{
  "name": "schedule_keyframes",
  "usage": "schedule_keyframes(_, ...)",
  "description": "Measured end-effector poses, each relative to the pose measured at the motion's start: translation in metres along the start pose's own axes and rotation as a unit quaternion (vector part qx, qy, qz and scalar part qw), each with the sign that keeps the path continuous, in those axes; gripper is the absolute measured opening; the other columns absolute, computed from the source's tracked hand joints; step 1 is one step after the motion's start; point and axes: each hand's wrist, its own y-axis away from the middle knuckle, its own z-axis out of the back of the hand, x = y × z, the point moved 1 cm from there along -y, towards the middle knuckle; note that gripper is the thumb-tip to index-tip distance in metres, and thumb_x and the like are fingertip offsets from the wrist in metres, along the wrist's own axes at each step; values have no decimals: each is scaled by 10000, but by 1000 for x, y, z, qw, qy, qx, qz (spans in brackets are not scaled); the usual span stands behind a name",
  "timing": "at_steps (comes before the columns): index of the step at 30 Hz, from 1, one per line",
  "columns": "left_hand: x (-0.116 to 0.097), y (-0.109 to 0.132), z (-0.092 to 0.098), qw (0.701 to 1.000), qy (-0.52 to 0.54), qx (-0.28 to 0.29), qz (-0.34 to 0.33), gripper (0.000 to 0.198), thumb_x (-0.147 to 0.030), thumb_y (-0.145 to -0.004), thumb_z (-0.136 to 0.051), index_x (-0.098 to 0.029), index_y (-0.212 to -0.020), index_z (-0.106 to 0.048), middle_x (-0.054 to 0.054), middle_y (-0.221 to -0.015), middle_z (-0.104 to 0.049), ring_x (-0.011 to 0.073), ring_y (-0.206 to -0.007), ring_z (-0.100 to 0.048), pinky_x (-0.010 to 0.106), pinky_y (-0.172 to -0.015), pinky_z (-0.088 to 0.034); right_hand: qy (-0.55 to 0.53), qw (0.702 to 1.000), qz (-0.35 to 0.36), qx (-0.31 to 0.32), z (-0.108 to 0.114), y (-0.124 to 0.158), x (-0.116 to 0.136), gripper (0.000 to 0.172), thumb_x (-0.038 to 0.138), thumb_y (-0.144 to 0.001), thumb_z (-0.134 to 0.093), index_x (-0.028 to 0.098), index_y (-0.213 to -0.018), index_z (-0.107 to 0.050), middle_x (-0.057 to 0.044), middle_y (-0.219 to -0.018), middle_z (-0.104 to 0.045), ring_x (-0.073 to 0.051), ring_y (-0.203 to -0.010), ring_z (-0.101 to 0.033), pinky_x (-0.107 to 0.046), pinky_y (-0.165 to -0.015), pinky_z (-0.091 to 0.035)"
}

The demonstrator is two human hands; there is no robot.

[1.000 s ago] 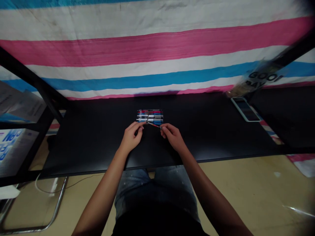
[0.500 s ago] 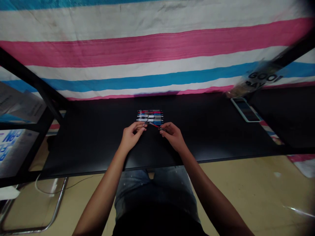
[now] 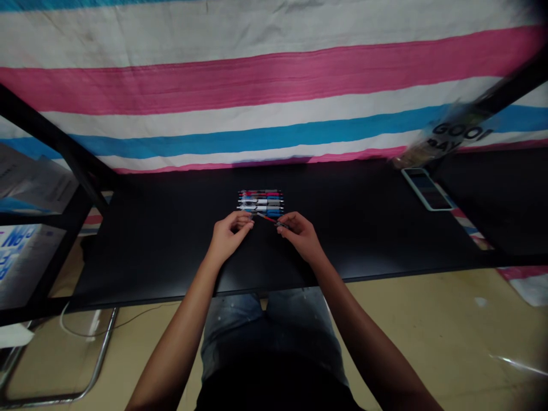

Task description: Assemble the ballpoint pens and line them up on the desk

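Several pens lie side by side in a stack of rows on the black table, mostly white, red, blue and grey. Just in front of them, my right hand pinches the dark end of a slim pen part with a red refill, whose pale tip points left. Opposite it, my left hand has thumb and fingers drawn together at a small piece, too small and dark to name. A short gap separates the refill's tip from the left fingertips.
On the black table, a phone in a pale green case lies at the right beside a clear printed bag. Boxes stand on a shelf at the left. Behind the table hangs a striped sheet.
The refill's pale tip has shifted slightly left, and more of its red length shows between my hands. Both hands stay almost in place; the view has tilted a little.
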Motion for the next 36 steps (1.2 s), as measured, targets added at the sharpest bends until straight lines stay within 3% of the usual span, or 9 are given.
schedule_keyframes(6, -1, 0, -1, 1000, -14, 3, -11, 250, -306, -927, -670, -151, -1119, -713, 89, -961, -788, 185, -801, -764, 336, -815, -630, 5, 1000, -7, 27, -4, 0, 7, 287, 483, -878, -718, 209, -950, -671, -44, -811, -744, -148, -663, -615, -304, -656, -485)
schedule_keyframes(12, 0, 0, -1, 998, -48, 1, -35, 251, -278, -955, -621, -154, -1142, -735, 81, -993, -792, 178, -819, -760, 308, -817, -610, 7, 1000, -6, 27, -5, 0, 8, 310, 505, -908, -674, 195, -908, -675, -34, -753, -729, -140, -632, -602, -296, -644, -493)
schedule_keyframes(24, -5, -1, 2, 981, -152, -6, -120, 210, -219, -992, -580, -184, -1113, -748, 83, -1047, -773, 203, -971, -714, 349, -894, -563, 24, 1000, -6, 11, -1, -1, -2, 276, 420, -842, -755, 197, -997, -709, -47, -861, -737, -148, -699, -637, -302, -662, -525)
schedule_keyframes(32, -7, 0, 3, 962, -207, 32, -176, 167, -234, -981, -618, -191, -1078, -746, 75, -1020, -765, 217, -947, -687, 388, -883, -557, 143, 986, 87, -15, -2, 0, 3, 152, 313, -885, -711, 215, -982, -774, -71, -969, -758, -204, -890, -689, -333, -786, -535)
schedule_keyframes(36, -7, -2, -1, 950, -225, 70, -205, 168, -254, -984, -630, -191, -1085, -749, 74, -997, -761, 205, -897, -686, 363, -834, -563, 183, 973, 136, 29, -5, -1, 5, 151, 274, -908, -690, 221, -1019, -776, -70, -999, -767, -200, -922, -709, -323, -821, -542)
